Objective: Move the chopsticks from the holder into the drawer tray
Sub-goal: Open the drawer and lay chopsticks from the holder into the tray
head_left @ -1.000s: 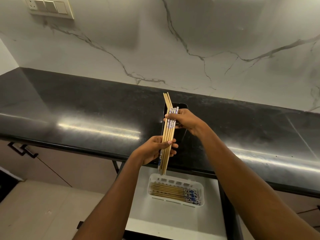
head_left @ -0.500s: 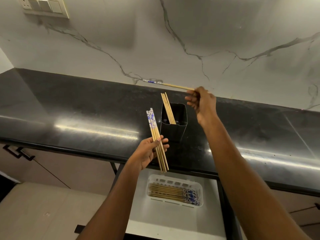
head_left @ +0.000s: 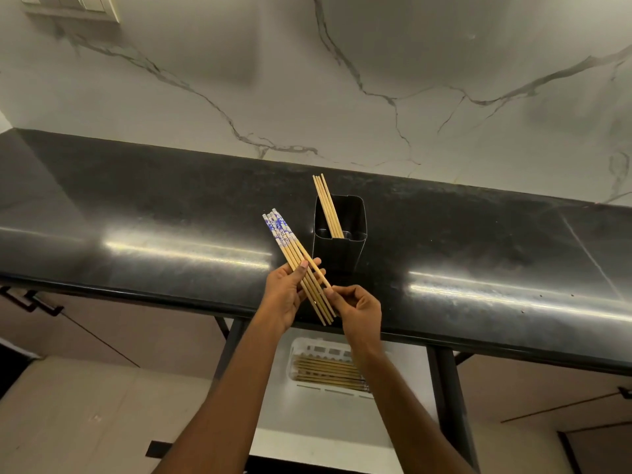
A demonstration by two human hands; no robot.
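Observation:
My left hand (head_left: 285, 295) grips a bundle of bamboo chopsticks (head_left: 294, 254) with blue-and-white patterned tops that point up and left. My right hand (head_left: 359, 311) pinches the lower end of the rightmost chopstick of that bundle. Just behind the hands a black square holder (head_left: 340, 248) stands on the countertop with several plain chopsticks (head_left: 326, 203) leaning to its left side. Below the counter edge a white slotted tray (head_left: 307, 350) lies in the open drawer with several chopsticks (head_left: 325, 371) flat in it, partly hidden by my right forearm.
A glossy black countertop (head_left: 136, 213) runs across the view below a white marble wall (head_left: 376, 80). The white drawer (head_left: 294, 449) is pulled out beneath the counter. A switch plate (head_left: 71, 5) sits at the upper left. Cabinet handles (head_left: 30, 302) show at the left.
My right hand came down from beside the holder with a single chopstick and laid it against the bundle in my left hand. The bundle has tilted further left.

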